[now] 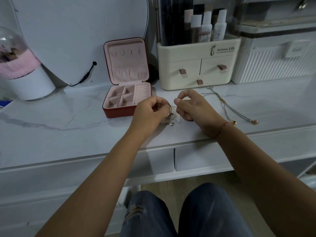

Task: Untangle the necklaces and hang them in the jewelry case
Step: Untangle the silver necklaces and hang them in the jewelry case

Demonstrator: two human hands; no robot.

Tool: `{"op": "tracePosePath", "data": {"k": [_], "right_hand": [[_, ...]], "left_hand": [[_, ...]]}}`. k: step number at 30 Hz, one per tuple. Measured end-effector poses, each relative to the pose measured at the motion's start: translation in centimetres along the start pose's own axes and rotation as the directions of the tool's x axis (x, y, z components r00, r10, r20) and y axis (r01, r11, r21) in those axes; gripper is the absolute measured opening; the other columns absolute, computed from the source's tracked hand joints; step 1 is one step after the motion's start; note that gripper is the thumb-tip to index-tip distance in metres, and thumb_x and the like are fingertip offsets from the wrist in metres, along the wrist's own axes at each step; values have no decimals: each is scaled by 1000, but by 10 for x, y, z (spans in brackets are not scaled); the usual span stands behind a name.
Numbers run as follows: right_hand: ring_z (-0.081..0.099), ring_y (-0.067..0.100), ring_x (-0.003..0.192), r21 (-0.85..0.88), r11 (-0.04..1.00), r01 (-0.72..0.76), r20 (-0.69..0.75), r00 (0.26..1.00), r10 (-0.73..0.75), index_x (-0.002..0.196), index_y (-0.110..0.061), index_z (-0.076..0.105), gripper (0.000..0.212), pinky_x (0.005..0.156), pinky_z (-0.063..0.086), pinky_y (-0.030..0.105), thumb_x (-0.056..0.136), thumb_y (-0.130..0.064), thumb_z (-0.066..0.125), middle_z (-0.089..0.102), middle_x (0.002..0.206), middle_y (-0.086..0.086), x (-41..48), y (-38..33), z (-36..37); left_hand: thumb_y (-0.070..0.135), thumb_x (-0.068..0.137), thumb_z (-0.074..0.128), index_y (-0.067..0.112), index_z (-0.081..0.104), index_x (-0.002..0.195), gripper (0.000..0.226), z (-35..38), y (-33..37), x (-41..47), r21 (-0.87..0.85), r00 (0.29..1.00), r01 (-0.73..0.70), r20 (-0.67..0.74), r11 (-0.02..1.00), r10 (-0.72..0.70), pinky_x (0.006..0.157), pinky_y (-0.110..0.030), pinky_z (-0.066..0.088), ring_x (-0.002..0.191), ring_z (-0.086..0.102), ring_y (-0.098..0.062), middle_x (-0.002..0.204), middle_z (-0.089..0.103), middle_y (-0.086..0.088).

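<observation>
Red jewelry case [119, 112] stands open on marble tabletop [68, 122], lid upright, pink hooks [127, 53] bare. Just right of it, left hand [150, 112] curled, pinching a tangled necklace [169, 117] whose clump hangs to the surface. Right hand [189, 106] close beside, thumb and fingers pinching a thin strand of the same tangle. Further right, two more necklaces [227, 106] lie stretched out in front of a cream drawer organizer [196, 65].
</observation>
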State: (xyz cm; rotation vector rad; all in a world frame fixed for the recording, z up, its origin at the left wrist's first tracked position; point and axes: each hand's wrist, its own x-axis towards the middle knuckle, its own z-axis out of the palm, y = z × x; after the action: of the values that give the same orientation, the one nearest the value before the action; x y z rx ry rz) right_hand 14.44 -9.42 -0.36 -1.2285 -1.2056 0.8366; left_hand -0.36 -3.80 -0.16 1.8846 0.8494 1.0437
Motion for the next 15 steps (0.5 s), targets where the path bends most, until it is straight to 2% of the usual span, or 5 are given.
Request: {"op": "tracePosePath", "data": {"k": [3, 6, 8, 12, 15], "right_hand": [[41, 3, 50, -27, 999, 45, 44, 998, -44, 93, -9, 55, 9, 51, 33, 15, 90, -11, 64, 51, 64, 1, 2, 3, -1], [53, 5, 61, -68, 997, 42, 46, 998, -39, 94, -2, 61, 12, 57, 42, 14, 86, -6, 68, 62, 77, 11, 3, 5, 0], [56, 8, 65, -98, 994, 46, 25, 999, -44, 92, -4, 65, 9, 59, 44, 14, 84, -6, 70, 65, 80, 14, 3, 6, -1], [55, 2, 60, -139, 988, 66, -48, 996, -73, 88, -6, 71, 6, 58, 43, 11, 83, -9, 72, 66, 75, 9, 3, 7, -2], [57, 7, 66, -158, 984, 77, -65, 994, -89, 87, -7, 73, 6, 63, 46, 14, 83, -11, 72, 68, 79, 15, 2, 6, -2]], "left_hand": [[10, 88, 61, 16, 66, 82, 10, 1, -1, 2, -36, 997, 59, 42, 998, -58, 67, -18, 46, 68, 56, -6, 73, 63, 4], [13, 92, 57, 17, 66, 84, 13, 2, -2, 3, -79, 994, 82, 73, 994, -76, 73, -29, 49, 74, 59, -13, 77, 65, 0], [14, 93, 57, 19, 65, 84, 13, 2, -3, 3, -78, 995, 74, 75, 994, -69, 74, -29, 49, 75, 60, -14, 79, 66, -2], [12, 92, 60, 21, 65, 84, 13, 1, -4, 2, -67, 997, 51, 61, 996, -47, 69, -18, 48, 70, 58, -7, 77, 65, 2], [12, 91, 61, 22, 65, 82, 14, 2, -5, 3, -75, 998, 43, 57, 996, -39, 70, -22, 49, 71, 58, -9, 76, 65, 1]]}}
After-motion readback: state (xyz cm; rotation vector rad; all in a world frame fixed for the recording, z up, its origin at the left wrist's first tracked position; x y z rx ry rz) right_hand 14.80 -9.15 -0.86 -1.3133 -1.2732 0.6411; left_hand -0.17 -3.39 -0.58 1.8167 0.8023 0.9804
